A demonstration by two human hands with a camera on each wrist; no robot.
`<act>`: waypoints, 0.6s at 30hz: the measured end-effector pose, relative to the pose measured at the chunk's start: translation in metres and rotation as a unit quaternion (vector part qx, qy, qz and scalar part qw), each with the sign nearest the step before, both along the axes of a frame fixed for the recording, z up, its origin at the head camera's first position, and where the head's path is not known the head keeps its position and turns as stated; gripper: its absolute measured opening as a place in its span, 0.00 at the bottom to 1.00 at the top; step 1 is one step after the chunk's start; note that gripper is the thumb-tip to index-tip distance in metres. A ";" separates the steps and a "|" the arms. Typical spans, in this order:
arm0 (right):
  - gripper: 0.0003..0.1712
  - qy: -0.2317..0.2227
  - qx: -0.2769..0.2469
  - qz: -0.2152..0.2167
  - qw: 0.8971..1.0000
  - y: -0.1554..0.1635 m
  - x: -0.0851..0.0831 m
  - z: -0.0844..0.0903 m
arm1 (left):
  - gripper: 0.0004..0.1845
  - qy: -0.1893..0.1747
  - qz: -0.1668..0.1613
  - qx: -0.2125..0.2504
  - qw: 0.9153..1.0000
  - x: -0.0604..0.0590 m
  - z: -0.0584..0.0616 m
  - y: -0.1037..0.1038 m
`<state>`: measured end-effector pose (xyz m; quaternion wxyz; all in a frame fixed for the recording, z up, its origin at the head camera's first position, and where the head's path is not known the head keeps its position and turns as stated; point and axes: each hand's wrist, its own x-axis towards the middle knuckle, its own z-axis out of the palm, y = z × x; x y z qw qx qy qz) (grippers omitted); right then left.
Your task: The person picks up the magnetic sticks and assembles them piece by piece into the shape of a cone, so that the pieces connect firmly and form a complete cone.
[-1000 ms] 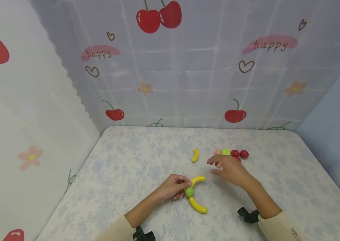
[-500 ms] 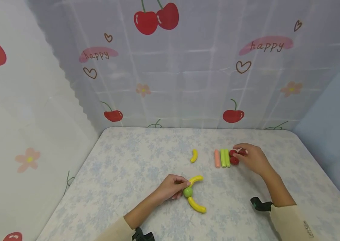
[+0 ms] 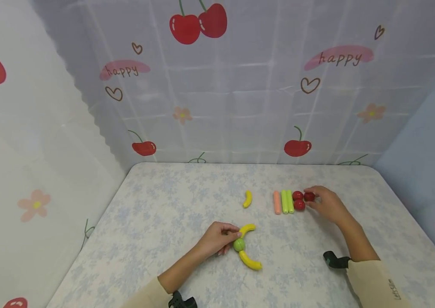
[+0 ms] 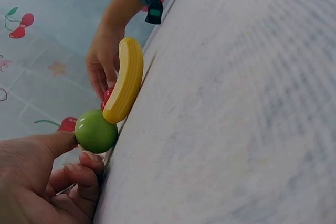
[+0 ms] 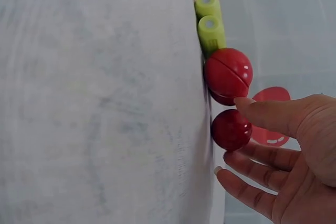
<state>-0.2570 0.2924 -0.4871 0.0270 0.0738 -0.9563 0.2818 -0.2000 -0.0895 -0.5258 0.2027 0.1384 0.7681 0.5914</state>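
Note:
My left hand [image 3: 219, 237] pinches the upper yellow curved stick [image 3: 247, 229] at its end. That end meets a green ball [image 3: 239, 244], and a second yellow curved stick [image 3: 250, 261] joins the ball from below, making a C shape. In the left wrist view the green ball [image 4: 96, 131] sits against the fingertips, with one yellow stick [image 4: 126, 80] rising from it. Farther back, my right hand [image 3: 329, 205] has thumb and fingers around the rightmost red ball [image 3: 309, 196]. The right wrist view shows this red ball [image 5: 231, 129] between thumb and fingers, slightly apart from its neighbours.
Two more red balls [image 3: 299, 205] lie beside two light green sticks [image 3: 287, 202] and a pink stick [image 3: 277, 202]. A shorter yellow curved piece [image 3: 248, 199] lies alone to their left. Cherry-printed curtains [image 3: 217, 107] surround the patterned table [image 3: 156, 205] at back and sides.
My right hand has moved right, from above the pink and green sticks to the red balls, and its fingers have closed around the rightmost one. The left hand keeps its hold.

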 end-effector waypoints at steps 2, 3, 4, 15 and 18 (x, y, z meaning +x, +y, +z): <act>0.25 -0.007 -0.004 -0.002 1.000 0.000 0.001 0.000 | 0.16 -0.001 0.000 0.001 1.000 0.000 0.000 0.000; 0.25 -0.010 -0.005 -0.005 1.000 0.000 0.001 0.000 | 0.16 0.000 -0.001 0.001 1.000 -0.001 0.000 0.000; 0.25 -0.010 -0.006 -0.006 1.000 0.000 0.002 0.000 | 0.16 0.000 -0.001 0.001 1.000 -0.001 -0.001 0.000; 0.22 -0.010 -0.009 -0.010 1.000 0.006 0.002 -0.001 | 0.14 -0.004 -0.003 -0.001 1.000 -0.003 -0.005 0.000; 0.22 0.012 -0.011 -0.007 1.000 0.009 0.004 0.007 | 0.14 -0.004 -0.002 0.001 1.000 -0.003 -0.004 0.000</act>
